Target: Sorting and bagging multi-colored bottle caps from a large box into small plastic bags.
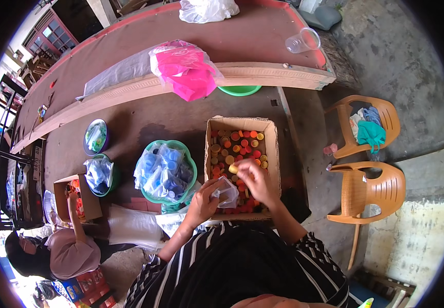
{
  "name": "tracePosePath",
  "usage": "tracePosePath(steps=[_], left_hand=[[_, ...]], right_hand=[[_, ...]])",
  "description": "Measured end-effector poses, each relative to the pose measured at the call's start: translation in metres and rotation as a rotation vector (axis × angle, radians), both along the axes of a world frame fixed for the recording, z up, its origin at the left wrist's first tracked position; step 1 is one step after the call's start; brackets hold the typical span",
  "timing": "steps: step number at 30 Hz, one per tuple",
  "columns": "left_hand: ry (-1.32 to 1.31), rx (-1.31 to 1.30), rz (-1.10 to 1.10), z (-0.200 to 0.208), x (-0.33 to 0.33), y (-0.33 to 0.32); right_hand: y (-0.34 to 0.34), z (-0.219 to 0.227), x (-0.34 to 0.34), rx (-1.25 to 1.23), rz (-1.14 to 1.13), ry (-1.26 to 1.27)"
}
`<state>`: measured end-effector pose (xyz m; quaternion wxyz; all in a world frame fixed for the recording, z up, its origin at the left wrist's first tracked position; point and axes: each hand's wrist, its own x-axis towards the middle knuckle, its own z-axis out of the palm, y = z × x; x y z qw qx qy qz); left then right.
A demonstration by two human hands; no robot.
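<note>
My left hand (203, 204) grips a clear plastic bag (227, 193) by its edge, and the bag's mouth stands apart. To its right, my right hand (256, 180) pinches a yellow bottle cap (233, 169) above the bag. Both hands are over a cardboard box (276, 154) full of loose bottle caps (235, 149) in red, orange and yellow. What lies inside the bag is too unclear to tell. Left of the box stands a green basin (193, 177) heaped with clear bags of blue caps (165, 167).
Two smaller tubs (98, 174) of bagged items sit farther left. Near them a co-worker (73, 246) reaches into another cardboard box (91, 197) of caps. A wooden beam (273, 74) runs across the far side, with a pink bag (188, 74) on it. Orange plastic chairs (368, 192) stand at right.
</note>
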<state>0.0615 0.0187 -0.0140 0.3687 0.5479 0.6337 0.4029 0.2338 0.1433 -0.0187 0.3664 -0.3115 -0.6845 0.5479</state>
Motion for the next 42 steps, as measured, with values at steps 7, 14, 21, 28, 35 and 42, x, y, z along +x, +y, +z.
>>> tracePosePath(steps=[7, 14, 21, 28, 35, 42], left_hand=[[0.063, 0.102, -0.015, 0.0, 0.003, -0.002], [0.086, 0.166, -0.032, 0.0, 0.011, -0.01], [0.089, 0.175, 0.019, -0.002, 0.006, -0.011], [0.086, 0.087, 0.002, 0.0, 0.001, 0.019], [0.015, 0.107, 0.018, 0.005, -0.002, 0.035], [0.04, 0.123, 0.009, 0.006, 0.002, 0.036]], right_hand=[[0.012, -0.002, 0.014, -0.006, 0.283, -0.082], [0.131, -0.17, 0.015, 0.582, -0.296, -0.859], [0.132, -0.163, 0.015, 0.55, -0.268, -0.761], [0.023, -0.008, 0.002, 0.099, 0.116, 0.069], [0.055, -0.013, 0.002, 0.208, 0.113, -0.027], [0.155, -0.171, 0.01, 0.481, -0.14, -1.097]])
